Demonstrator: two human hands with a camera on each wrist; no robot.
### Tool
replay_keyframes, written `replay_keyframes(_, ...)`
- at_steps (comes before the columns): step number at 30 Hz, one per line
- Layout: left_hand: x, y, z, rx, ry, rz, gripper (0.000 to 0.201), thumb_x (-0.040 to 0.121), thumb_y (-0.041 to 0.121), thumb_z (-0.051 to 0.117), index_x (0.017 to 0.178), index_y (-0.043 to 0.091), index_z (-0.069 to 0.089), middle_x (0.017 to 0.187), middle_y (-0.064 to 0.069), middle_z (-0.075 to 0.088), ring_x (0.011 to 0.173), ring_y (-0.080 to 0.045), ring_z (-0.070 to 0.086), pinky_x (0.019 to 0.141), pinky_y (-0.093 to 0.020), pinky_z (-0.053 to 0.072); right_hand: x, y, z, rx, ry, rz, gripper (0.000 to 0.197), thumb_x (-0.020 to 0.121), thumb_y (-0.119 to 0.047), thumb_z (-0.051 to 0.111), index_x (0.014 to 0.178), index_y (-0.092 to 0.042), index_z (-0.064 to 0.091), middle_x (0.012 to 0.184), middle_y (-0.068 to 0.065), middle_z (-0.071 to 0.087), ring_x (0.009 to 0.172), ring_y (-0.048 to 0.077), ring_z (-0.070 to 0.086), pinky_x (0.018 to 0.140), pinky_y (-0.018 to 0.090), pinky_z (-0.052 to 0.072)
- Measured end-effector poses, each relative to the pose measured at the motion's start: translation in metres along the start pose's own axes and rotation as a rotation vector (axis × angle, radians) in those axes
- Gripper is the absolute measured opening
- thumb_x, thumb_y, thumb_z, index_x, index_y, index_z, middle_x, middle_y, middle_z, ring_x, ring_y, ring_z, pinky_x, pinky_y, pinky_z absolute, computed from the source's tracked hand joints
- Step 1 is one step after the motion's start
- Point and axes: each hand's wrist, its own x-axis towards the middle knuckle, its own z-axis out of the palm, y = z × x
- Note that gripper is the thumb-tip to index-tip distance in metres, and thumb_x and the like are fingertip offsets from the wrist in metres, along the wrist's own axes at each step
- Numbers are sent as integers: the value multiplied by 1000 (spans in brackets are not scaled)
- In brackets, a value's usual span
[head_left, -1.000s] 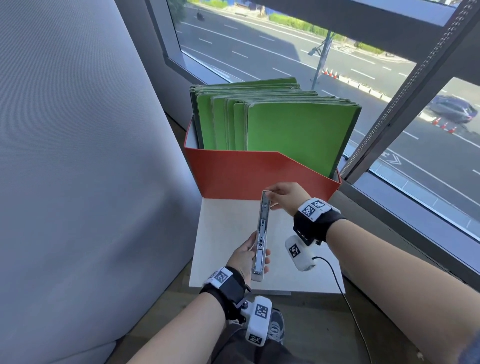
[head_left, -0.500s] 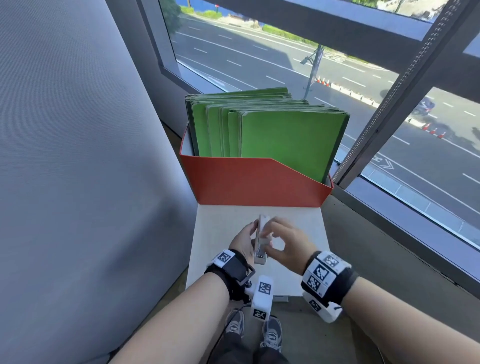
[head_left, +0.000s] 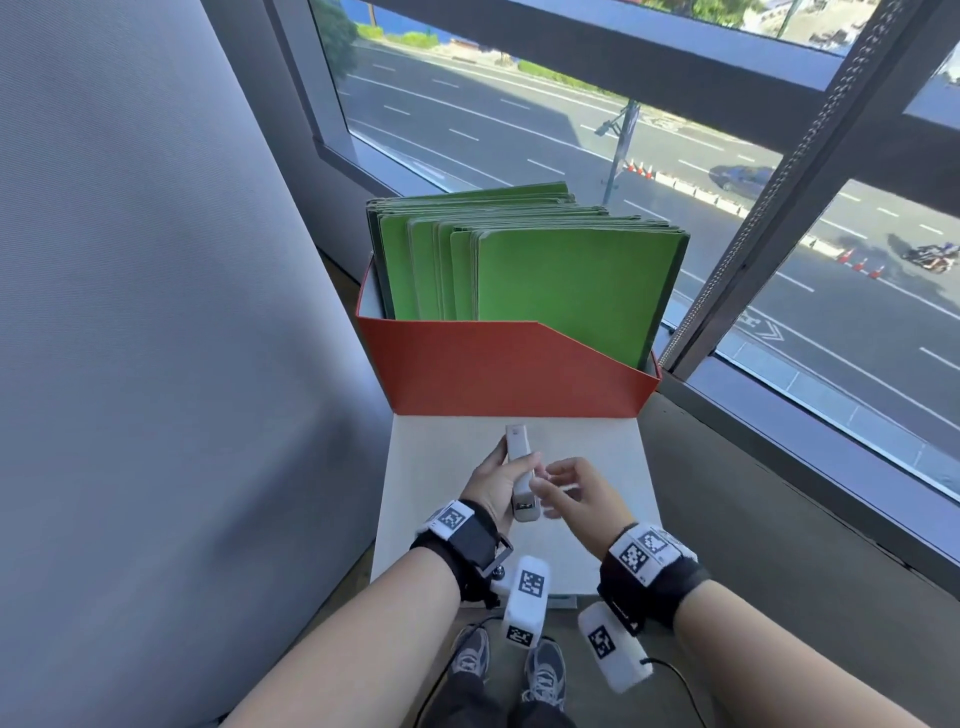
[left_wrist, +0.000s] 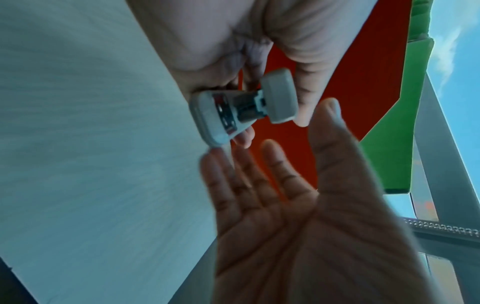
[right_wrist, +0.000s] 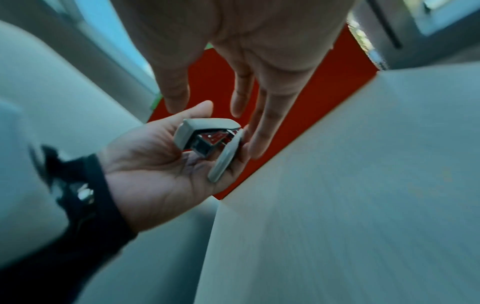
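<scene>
A small white-grey stapler (head_left: 521, 478) is gripped in my left hand (head_left: 491, 486) just above the white table (head_left: 597, 457), its long axis pointing away from me. The left wrist view shows the stapler (left_wrist: 244, 109) end-on, thumb and fingers of the left hand (left_wrist: 233, 41) curled round it. Its top arm and base stand a little apart, with metal between them, as the stapler (right_wrist: 207, 144) shows in the right wrist view. My right hand (head_left: 576, 493) hovers just right of it with straight, spread fingers (right_wrist: 262, 131) and holds nothing.
A red open-fronted file box (head_left: 498, 374) stands at the table's far edge, packed with several upright green folders (head_left: 561, 280). A grey fabric wall (head_left: 156, 364) rises close on the left. A window and its dark sill (head_left: 779, 431) run along the right.
A second ago the stapler was unfolded flat, my right hand pinching its far end. It has been folded together, lowered toward me, and my right hand has let go and opened.
</scene>
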Motion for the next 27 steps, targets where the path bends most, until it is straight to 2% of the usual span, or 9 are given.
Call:
replay_keyframes(2,2,-4,0,-22,13,11,31,85,15,66,115,22,60,84,-6,62,69,-16,62,52,-23,54,3,5,1,188,-83,148,36,82,-31,69,108,-11,54,98,14,67,79,20,68,83,46,59)
replay_keyframes(6,3,-12,-3,-69,37,6,59,83,13,69,136,29,48,93,-11,66,78,-19,65,54,-29,56,4,3,1,414,-131,230,30,81,-5,69,106,-5,53,82,16,65,66,24,67,79,48,58)
replay_keyframes(10,2,-15,-5,-103,49,-3,67,81,8,71,139,30,44,106,-14,59,78,-21,64,53,-28,56,4,8,3,379,-118,217,28,79,-2,70,101,-8,54,77,14,66,66,27,67,83,53,57)
replay_keyframes(14,4,-17,-5,-68,54,-2,67,80,9,72,138,30,45,108,-15,58,82,-23,62,57,-29,57,4,14,4,348,-124,200,26,80,-5,70,100,-11,54,78,15,67,70,29,68,84,54,56)
replay_keyframes(16,6,-19,-5,-22,59,-4,65,80,13,73,137,30,47,104,-14,60,83,-24,63,66,-35,59,5,16,4,356,-120,212,25,81,-5,69,101,-11,54,81,16,66,69,28,68,81,51,57)
replay_keyframes(18,10,-22,-2,79,55,-11,65,79,20,74,137,30,46,99,-11,63,83,-26,65,79,-43,59,6,18,2,366,-110,235,24,83,-4,65,103,-9,54,86,19,65,66,26,67,73,44,59)
replay_keyframes(21,12,-22,6,364,23,3,66,83,27,70,142,28,39,100,-7,65,81,-20,67,79,-35,58,6,24,-6,333,-106,269,29,84,-2,61,113,-2,54,91,23,63,63,23,65,64,34,59)
replay_keyframes(24,15,-24,17,639,-46,18,55,86,29,64,137,19,45,97,-3,64,92,-23,67,93,-38,55,7,38,-18,284,-79,304,36,83,-4,62,118,-2,56,89,21,64,63,22,64,65,33,58)
replay_keyframes(27,20,-29,32,787,-95,6,40,83,27,64,122,19,54,96,-6,67,93,-26,69,93,-41,55,8,49,-34,253,-46,333,44,79,-14,67,121,-6,56,89,20,65,70,25,65,70,36,56)
